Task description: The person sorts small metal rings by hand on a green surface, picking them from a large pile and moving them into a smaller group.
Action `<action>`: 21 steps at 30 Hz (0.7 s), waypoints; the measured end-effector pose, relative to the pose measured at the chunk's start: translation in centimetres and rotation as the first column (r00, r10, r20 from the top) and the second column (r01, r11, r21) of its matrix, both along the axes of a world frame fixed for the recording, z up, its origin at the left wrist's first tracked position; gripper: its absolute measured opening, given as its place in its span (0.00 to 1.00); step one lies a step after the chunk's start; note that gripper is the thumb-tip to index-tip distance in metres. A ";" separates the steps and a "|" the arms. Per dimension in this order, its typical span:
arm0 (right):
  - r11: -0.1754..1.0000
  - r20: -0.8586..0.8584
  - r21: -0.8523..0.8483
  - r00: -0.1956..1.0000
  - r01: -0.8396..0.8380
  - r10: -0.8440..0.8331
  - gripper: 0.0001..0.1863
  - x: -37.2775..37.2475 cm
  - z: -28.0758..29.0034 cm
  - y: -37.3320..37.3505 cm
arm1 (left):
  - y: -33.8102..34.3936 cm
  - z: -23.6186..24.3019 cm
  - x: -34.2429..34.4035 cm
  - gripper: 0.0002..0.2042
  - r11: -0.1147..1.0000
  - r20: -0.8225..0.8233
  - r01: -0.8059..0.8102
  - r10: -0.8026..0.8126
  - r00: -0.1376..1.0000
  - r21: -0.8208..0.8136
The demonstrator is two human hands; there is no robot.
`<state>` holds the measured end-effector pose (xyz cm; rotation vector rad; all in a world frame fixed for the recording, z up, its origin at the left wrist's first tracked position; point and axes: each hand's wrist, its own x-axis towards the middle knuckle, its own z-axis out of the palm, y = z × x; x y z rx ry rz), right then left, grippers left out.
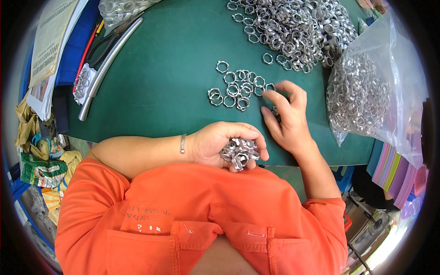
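Note:
My left hand (224, 145) is cupped, palm up, close to my orange shirt, its fingers curled round a handful of silvery metal rings (240, 154). At the right edge of a small loose group of metal rings (233, 89) on the table, my right hand (289, 117) reaches in with bent fingers. Its fingertips are slightly blurred, next to the outermost rings. A bit of ring metal shows in the gap between the right thumb and fingers, seemingly held there; the palm is hidden.
A green tabletop (160, 87) carries a large heap of metal rings (298, 32) at the far right. Right of it stands a clear plastic bag (360, 91) of rings. At left lie dark-handled pliers (107, 43), a curved metal strip (107, 68) and papers (50, 55).

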<state>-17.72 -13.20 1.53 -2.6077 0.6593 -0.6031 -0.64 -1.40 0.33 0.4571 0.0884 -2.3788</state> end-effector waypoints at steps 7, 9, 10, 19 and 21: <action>0.997 0.035 -0.068 0.999 -0.034 0.036 0.11 0.1 -1.0 -1.3 | 0.0 0.2 0.0 0.10 1.000 0.012 -0.015 0.015 1.000 0.004; 1.000 0.051 0.010 0.998 -0.023 0.023 0.11 0.0 -0.9 -1.4 | -0.1 0.3 0.1 0.10 1.000 0.022 0.002 -0.001 1.000 -0.009; 1.000 0.050 0.010 0.998 -0.027 0.026 0.11 0.3 -0.8 -1.4 | -0.1 0.3 0.1 0.10 1.000 0.021 -0.002 0.002 1.000 -0.010; 0.994 0.040 0.034 0.993 -0.108 0.107 0.18 2.3 -0.6 -2.4 | 0.0 0.4 0.1 0.11 1.000 0.034 -0.009 0.009 0.999 0.000; 0.994 0.067 0.071 0.994 -0.088 0.083 0.16 2.0 -0.6 -2.5 | 0.0 0.4 0.1 0.11 1.000 0.056 -0.001 0.002 0.998 -0.024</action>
